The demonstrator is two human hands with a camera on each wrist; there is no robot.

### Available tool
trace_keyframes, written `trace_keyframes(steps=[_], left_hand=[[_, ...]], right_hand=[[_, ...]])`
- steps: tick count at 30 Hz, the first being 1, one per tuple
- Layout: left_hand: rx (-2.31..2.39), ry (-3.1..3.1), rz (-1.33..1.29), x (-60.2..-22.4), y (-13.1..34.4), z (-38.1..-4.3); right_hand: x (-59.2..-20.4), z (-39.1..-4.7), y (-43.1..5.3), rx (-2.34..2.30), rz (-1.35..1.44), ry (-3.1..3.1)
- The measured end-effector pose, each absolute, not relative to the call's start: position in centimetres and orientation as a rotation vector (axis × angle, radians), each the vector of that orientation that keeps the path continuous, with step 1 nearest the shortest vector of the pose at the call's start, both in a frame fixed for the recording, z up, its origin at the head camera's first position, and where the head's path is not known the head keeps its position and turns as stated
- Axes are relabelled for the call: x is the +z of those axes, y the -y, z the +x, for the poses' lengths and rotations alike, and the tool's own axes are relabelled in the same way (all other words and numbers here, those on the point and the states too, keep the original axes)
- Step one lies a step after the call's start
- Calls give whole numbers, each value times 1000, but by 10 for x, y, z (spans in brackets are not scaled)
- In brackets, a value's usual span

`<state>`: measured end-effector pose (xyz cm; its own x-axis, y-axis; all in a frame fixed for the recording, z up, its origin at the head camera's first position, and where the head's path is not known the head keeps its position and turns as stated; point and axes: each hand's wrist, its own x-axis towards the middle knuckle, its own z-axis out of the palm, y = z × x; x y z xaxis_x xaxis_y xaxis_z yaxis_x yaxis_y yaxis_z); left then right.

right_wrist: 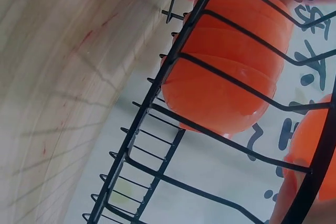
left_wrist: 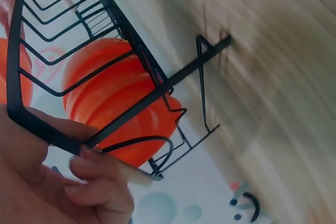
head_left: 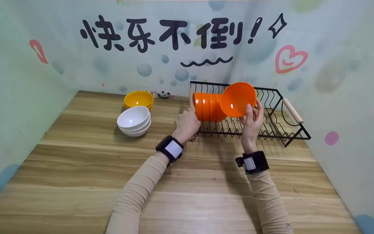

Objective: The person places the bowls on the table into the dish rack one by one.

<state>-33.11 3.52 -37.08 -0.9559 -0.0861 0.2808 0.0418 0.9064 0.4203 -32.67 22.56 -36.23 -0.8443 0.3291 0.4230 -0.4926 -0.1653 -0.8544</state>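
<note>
My left hand (head_left: 187, 125) grips the left end of a black wire dish rack (head_left: 266, 88). In the left wrist view its fingers (left_wrist: 102, 195) curl round the frame corner by the wooden handle. An orange bowl (head_left: 238, 97) is held by its rim in my right hand (head_left: 252, 126), tilted so its inside faces me, above the rack. Several orange bowls (head_left: 206, 105) stand on their sides, nested in a row at the rack's left; the held bowl overlaps their right end in the head view. The right wrist view shows the nested bowls (right_wrist: 226, 66) through the wires.
Left of the rack, a stack of white bowls (head_left: 134, 120) stands on the wooden table (head_left: 76, 169). Behind it sit stacked yellow bowls (head_left: 138, 98). The rack's right end has another wooden handle (head_left: 292, 110). A printed backdrop (head_left: 161, 71) rises close behind.
</note>
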Motion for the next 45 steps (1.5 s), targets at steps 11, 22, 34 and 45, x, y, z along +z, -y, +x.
trace_keyframes(steps=[11,22,34,45], left_hand=[[-524,2829,40,-370,-41,-334],[-512,2831,56,-369,-43,-333],[-493,2833,48,-371,-42,-333],[-485,2786,48,-371,-39,-332]], right_hand=[[-362,-332,-238,1941,90,1569],[-346,-346,-259,1587,-14,2013],[-338,-370,-242,1073,20,2479],[-351,-385,-231,958,121,2608]])
